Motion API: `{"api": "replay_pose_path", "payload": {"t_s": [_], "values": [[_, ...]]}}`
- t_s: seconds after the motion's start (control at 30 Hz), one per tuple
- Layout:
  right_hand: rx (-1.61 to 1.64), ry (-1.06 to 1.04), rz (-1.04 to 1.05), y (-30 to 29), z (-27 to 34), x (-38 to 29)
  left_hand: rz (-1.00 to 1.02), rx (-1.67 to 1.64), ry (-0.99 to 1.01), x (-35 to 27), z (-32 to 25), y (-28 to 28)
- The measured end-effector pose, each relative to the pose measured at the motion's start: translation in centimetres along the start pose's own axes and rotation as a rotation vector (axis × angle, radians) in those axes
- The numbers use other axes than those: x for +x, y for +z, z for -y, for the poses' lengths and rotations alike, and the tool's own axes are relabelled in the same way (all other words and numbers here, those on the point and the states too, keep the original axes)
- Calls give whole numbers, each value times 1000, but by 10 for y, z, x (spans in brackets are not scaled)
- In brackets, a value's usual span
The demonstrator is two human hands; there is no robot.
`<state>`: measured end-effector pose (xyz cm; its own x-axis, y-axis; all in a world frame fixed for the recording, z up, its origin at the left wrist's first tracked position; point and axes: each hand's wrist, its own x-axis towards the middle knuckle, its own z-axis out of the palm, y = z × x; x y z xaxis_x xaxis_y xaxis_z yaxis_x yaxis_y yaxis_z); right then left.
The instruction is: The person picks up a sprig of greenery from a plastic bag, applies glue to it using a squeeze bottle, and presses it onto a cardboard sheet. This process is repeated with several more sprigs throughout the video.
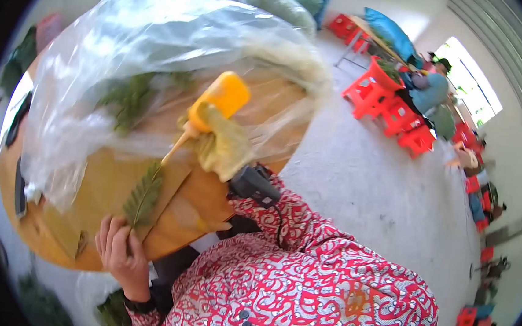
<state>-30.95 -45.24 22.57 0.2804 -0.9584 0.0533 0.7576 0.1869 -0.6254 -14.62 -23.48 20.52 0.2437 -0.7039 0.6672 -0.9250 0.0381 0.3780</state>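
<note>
My left hand point(121, 253) is bare and pinches the lower end of a green fern-like leaf sprig point(145, 197) at the front edge of a round wooden table point(187, 224). The sprig lies over a flat brown sheet point(102, 187). My right hand point(223, 144) wears a pale yellow glove and holds a yellow squeeze bottle point(224, 98), tilted with its long nozzle down. The nozzle tip is at the upper end of the sprig; whether they touch I cannot tell. A strapped black device point(254, 185) sits on my right wrist.
Clear plastic sheeting point(161, 26) covers much of the table, with green foliage point(130, 100) beneath or in it. Dark objects point(21, 188) lie at the left rim. Red stools point(395, 116), a red basin point(380, 76) and several seated people are across the floor to the right.
</note>
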Motion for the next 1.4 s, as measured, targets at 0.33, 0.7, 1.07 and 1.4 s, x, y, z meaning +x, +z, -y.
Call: {"api": "replay_pose_path", "payload": {"t_s": [0.33, 0.7, 1.07, 1.4], "values": [[253, 287, 136, -37, 19, -2, 11, -53, -10, -5, 8, 14], [321, 332, 36, -56, 35, 1, -28, -13, -41, -7, 24, 18], [336, 422, 177, -85, 19, 11, -305, -646, -473, -28, 39, -3], [334, 542, 140, -95, 17, 18, -495, -158, -522, -95, 48, -88]]}}
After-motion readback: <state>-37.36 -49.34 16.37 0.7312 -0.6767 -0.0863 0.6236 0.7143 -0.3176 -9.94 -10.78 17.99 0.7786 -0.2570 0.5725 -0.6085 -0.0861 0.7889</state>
